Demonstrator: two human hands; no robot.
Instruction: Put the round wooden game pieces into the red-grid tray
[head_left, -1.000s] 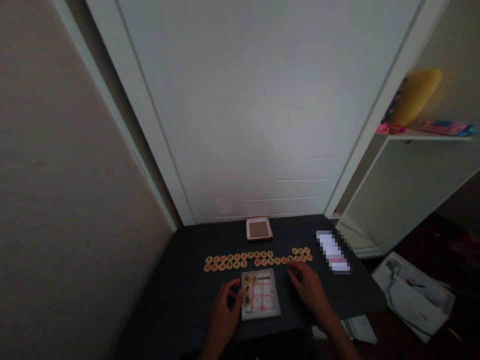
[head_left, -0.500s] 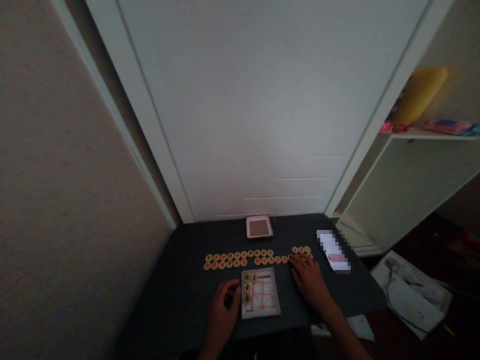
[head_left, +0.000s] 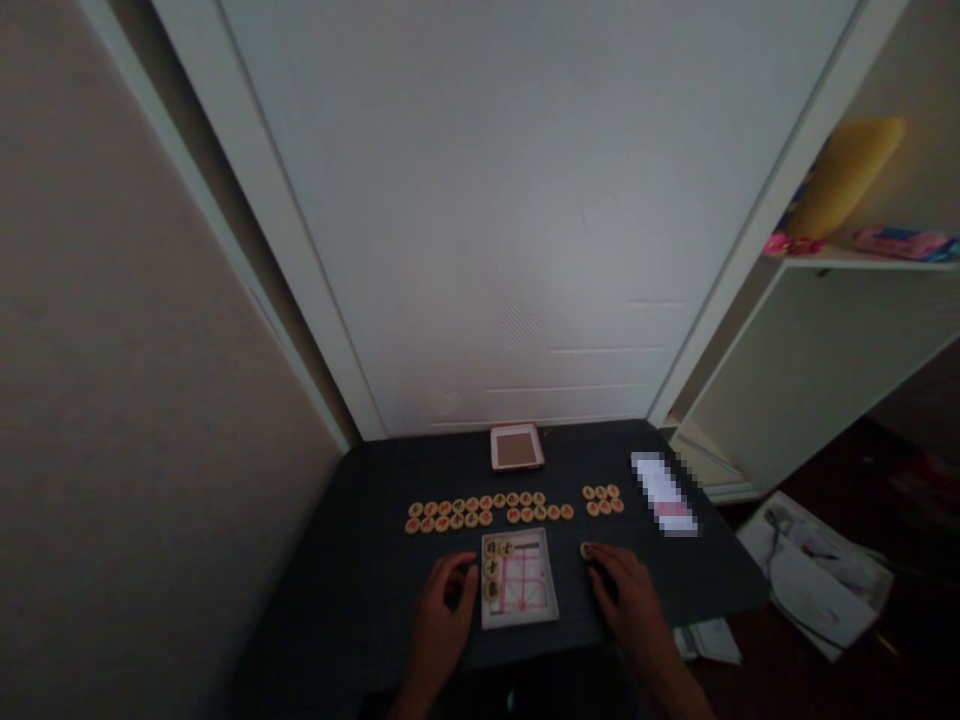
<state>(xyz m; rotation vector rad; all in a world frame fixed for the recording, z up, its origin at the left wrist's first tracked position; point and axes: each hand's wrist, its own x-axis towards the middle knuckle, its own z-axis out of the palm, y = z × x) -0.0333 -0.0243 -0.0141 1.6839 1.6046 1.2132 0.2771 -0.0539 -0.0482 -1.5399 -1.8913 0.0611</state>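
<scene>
Though the right hand (head_left: 622,590) touches a disc (head_left: 585,550), I cannot tell if it's pinched; left of it, a box (head_left: 529,580) sits beside the left hand (head_left: 444,605), fingers parted.

Dim, low-contrast illumination, palest on the white panel (head_left: 480,200), with a blurred yellow object (head_left: 847,185) to its right, and a pixelated pale item (head_left: 664,493) and dark floor (head_left: 926,635) to its lower right

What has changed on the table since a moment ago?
The right hand has drawn back toward the person, bringing one round piece at its fingertips out of the near row, where a gap now shows. The left hand stays beside the shallow box, and the four pieces in it lie as before.
</scene>
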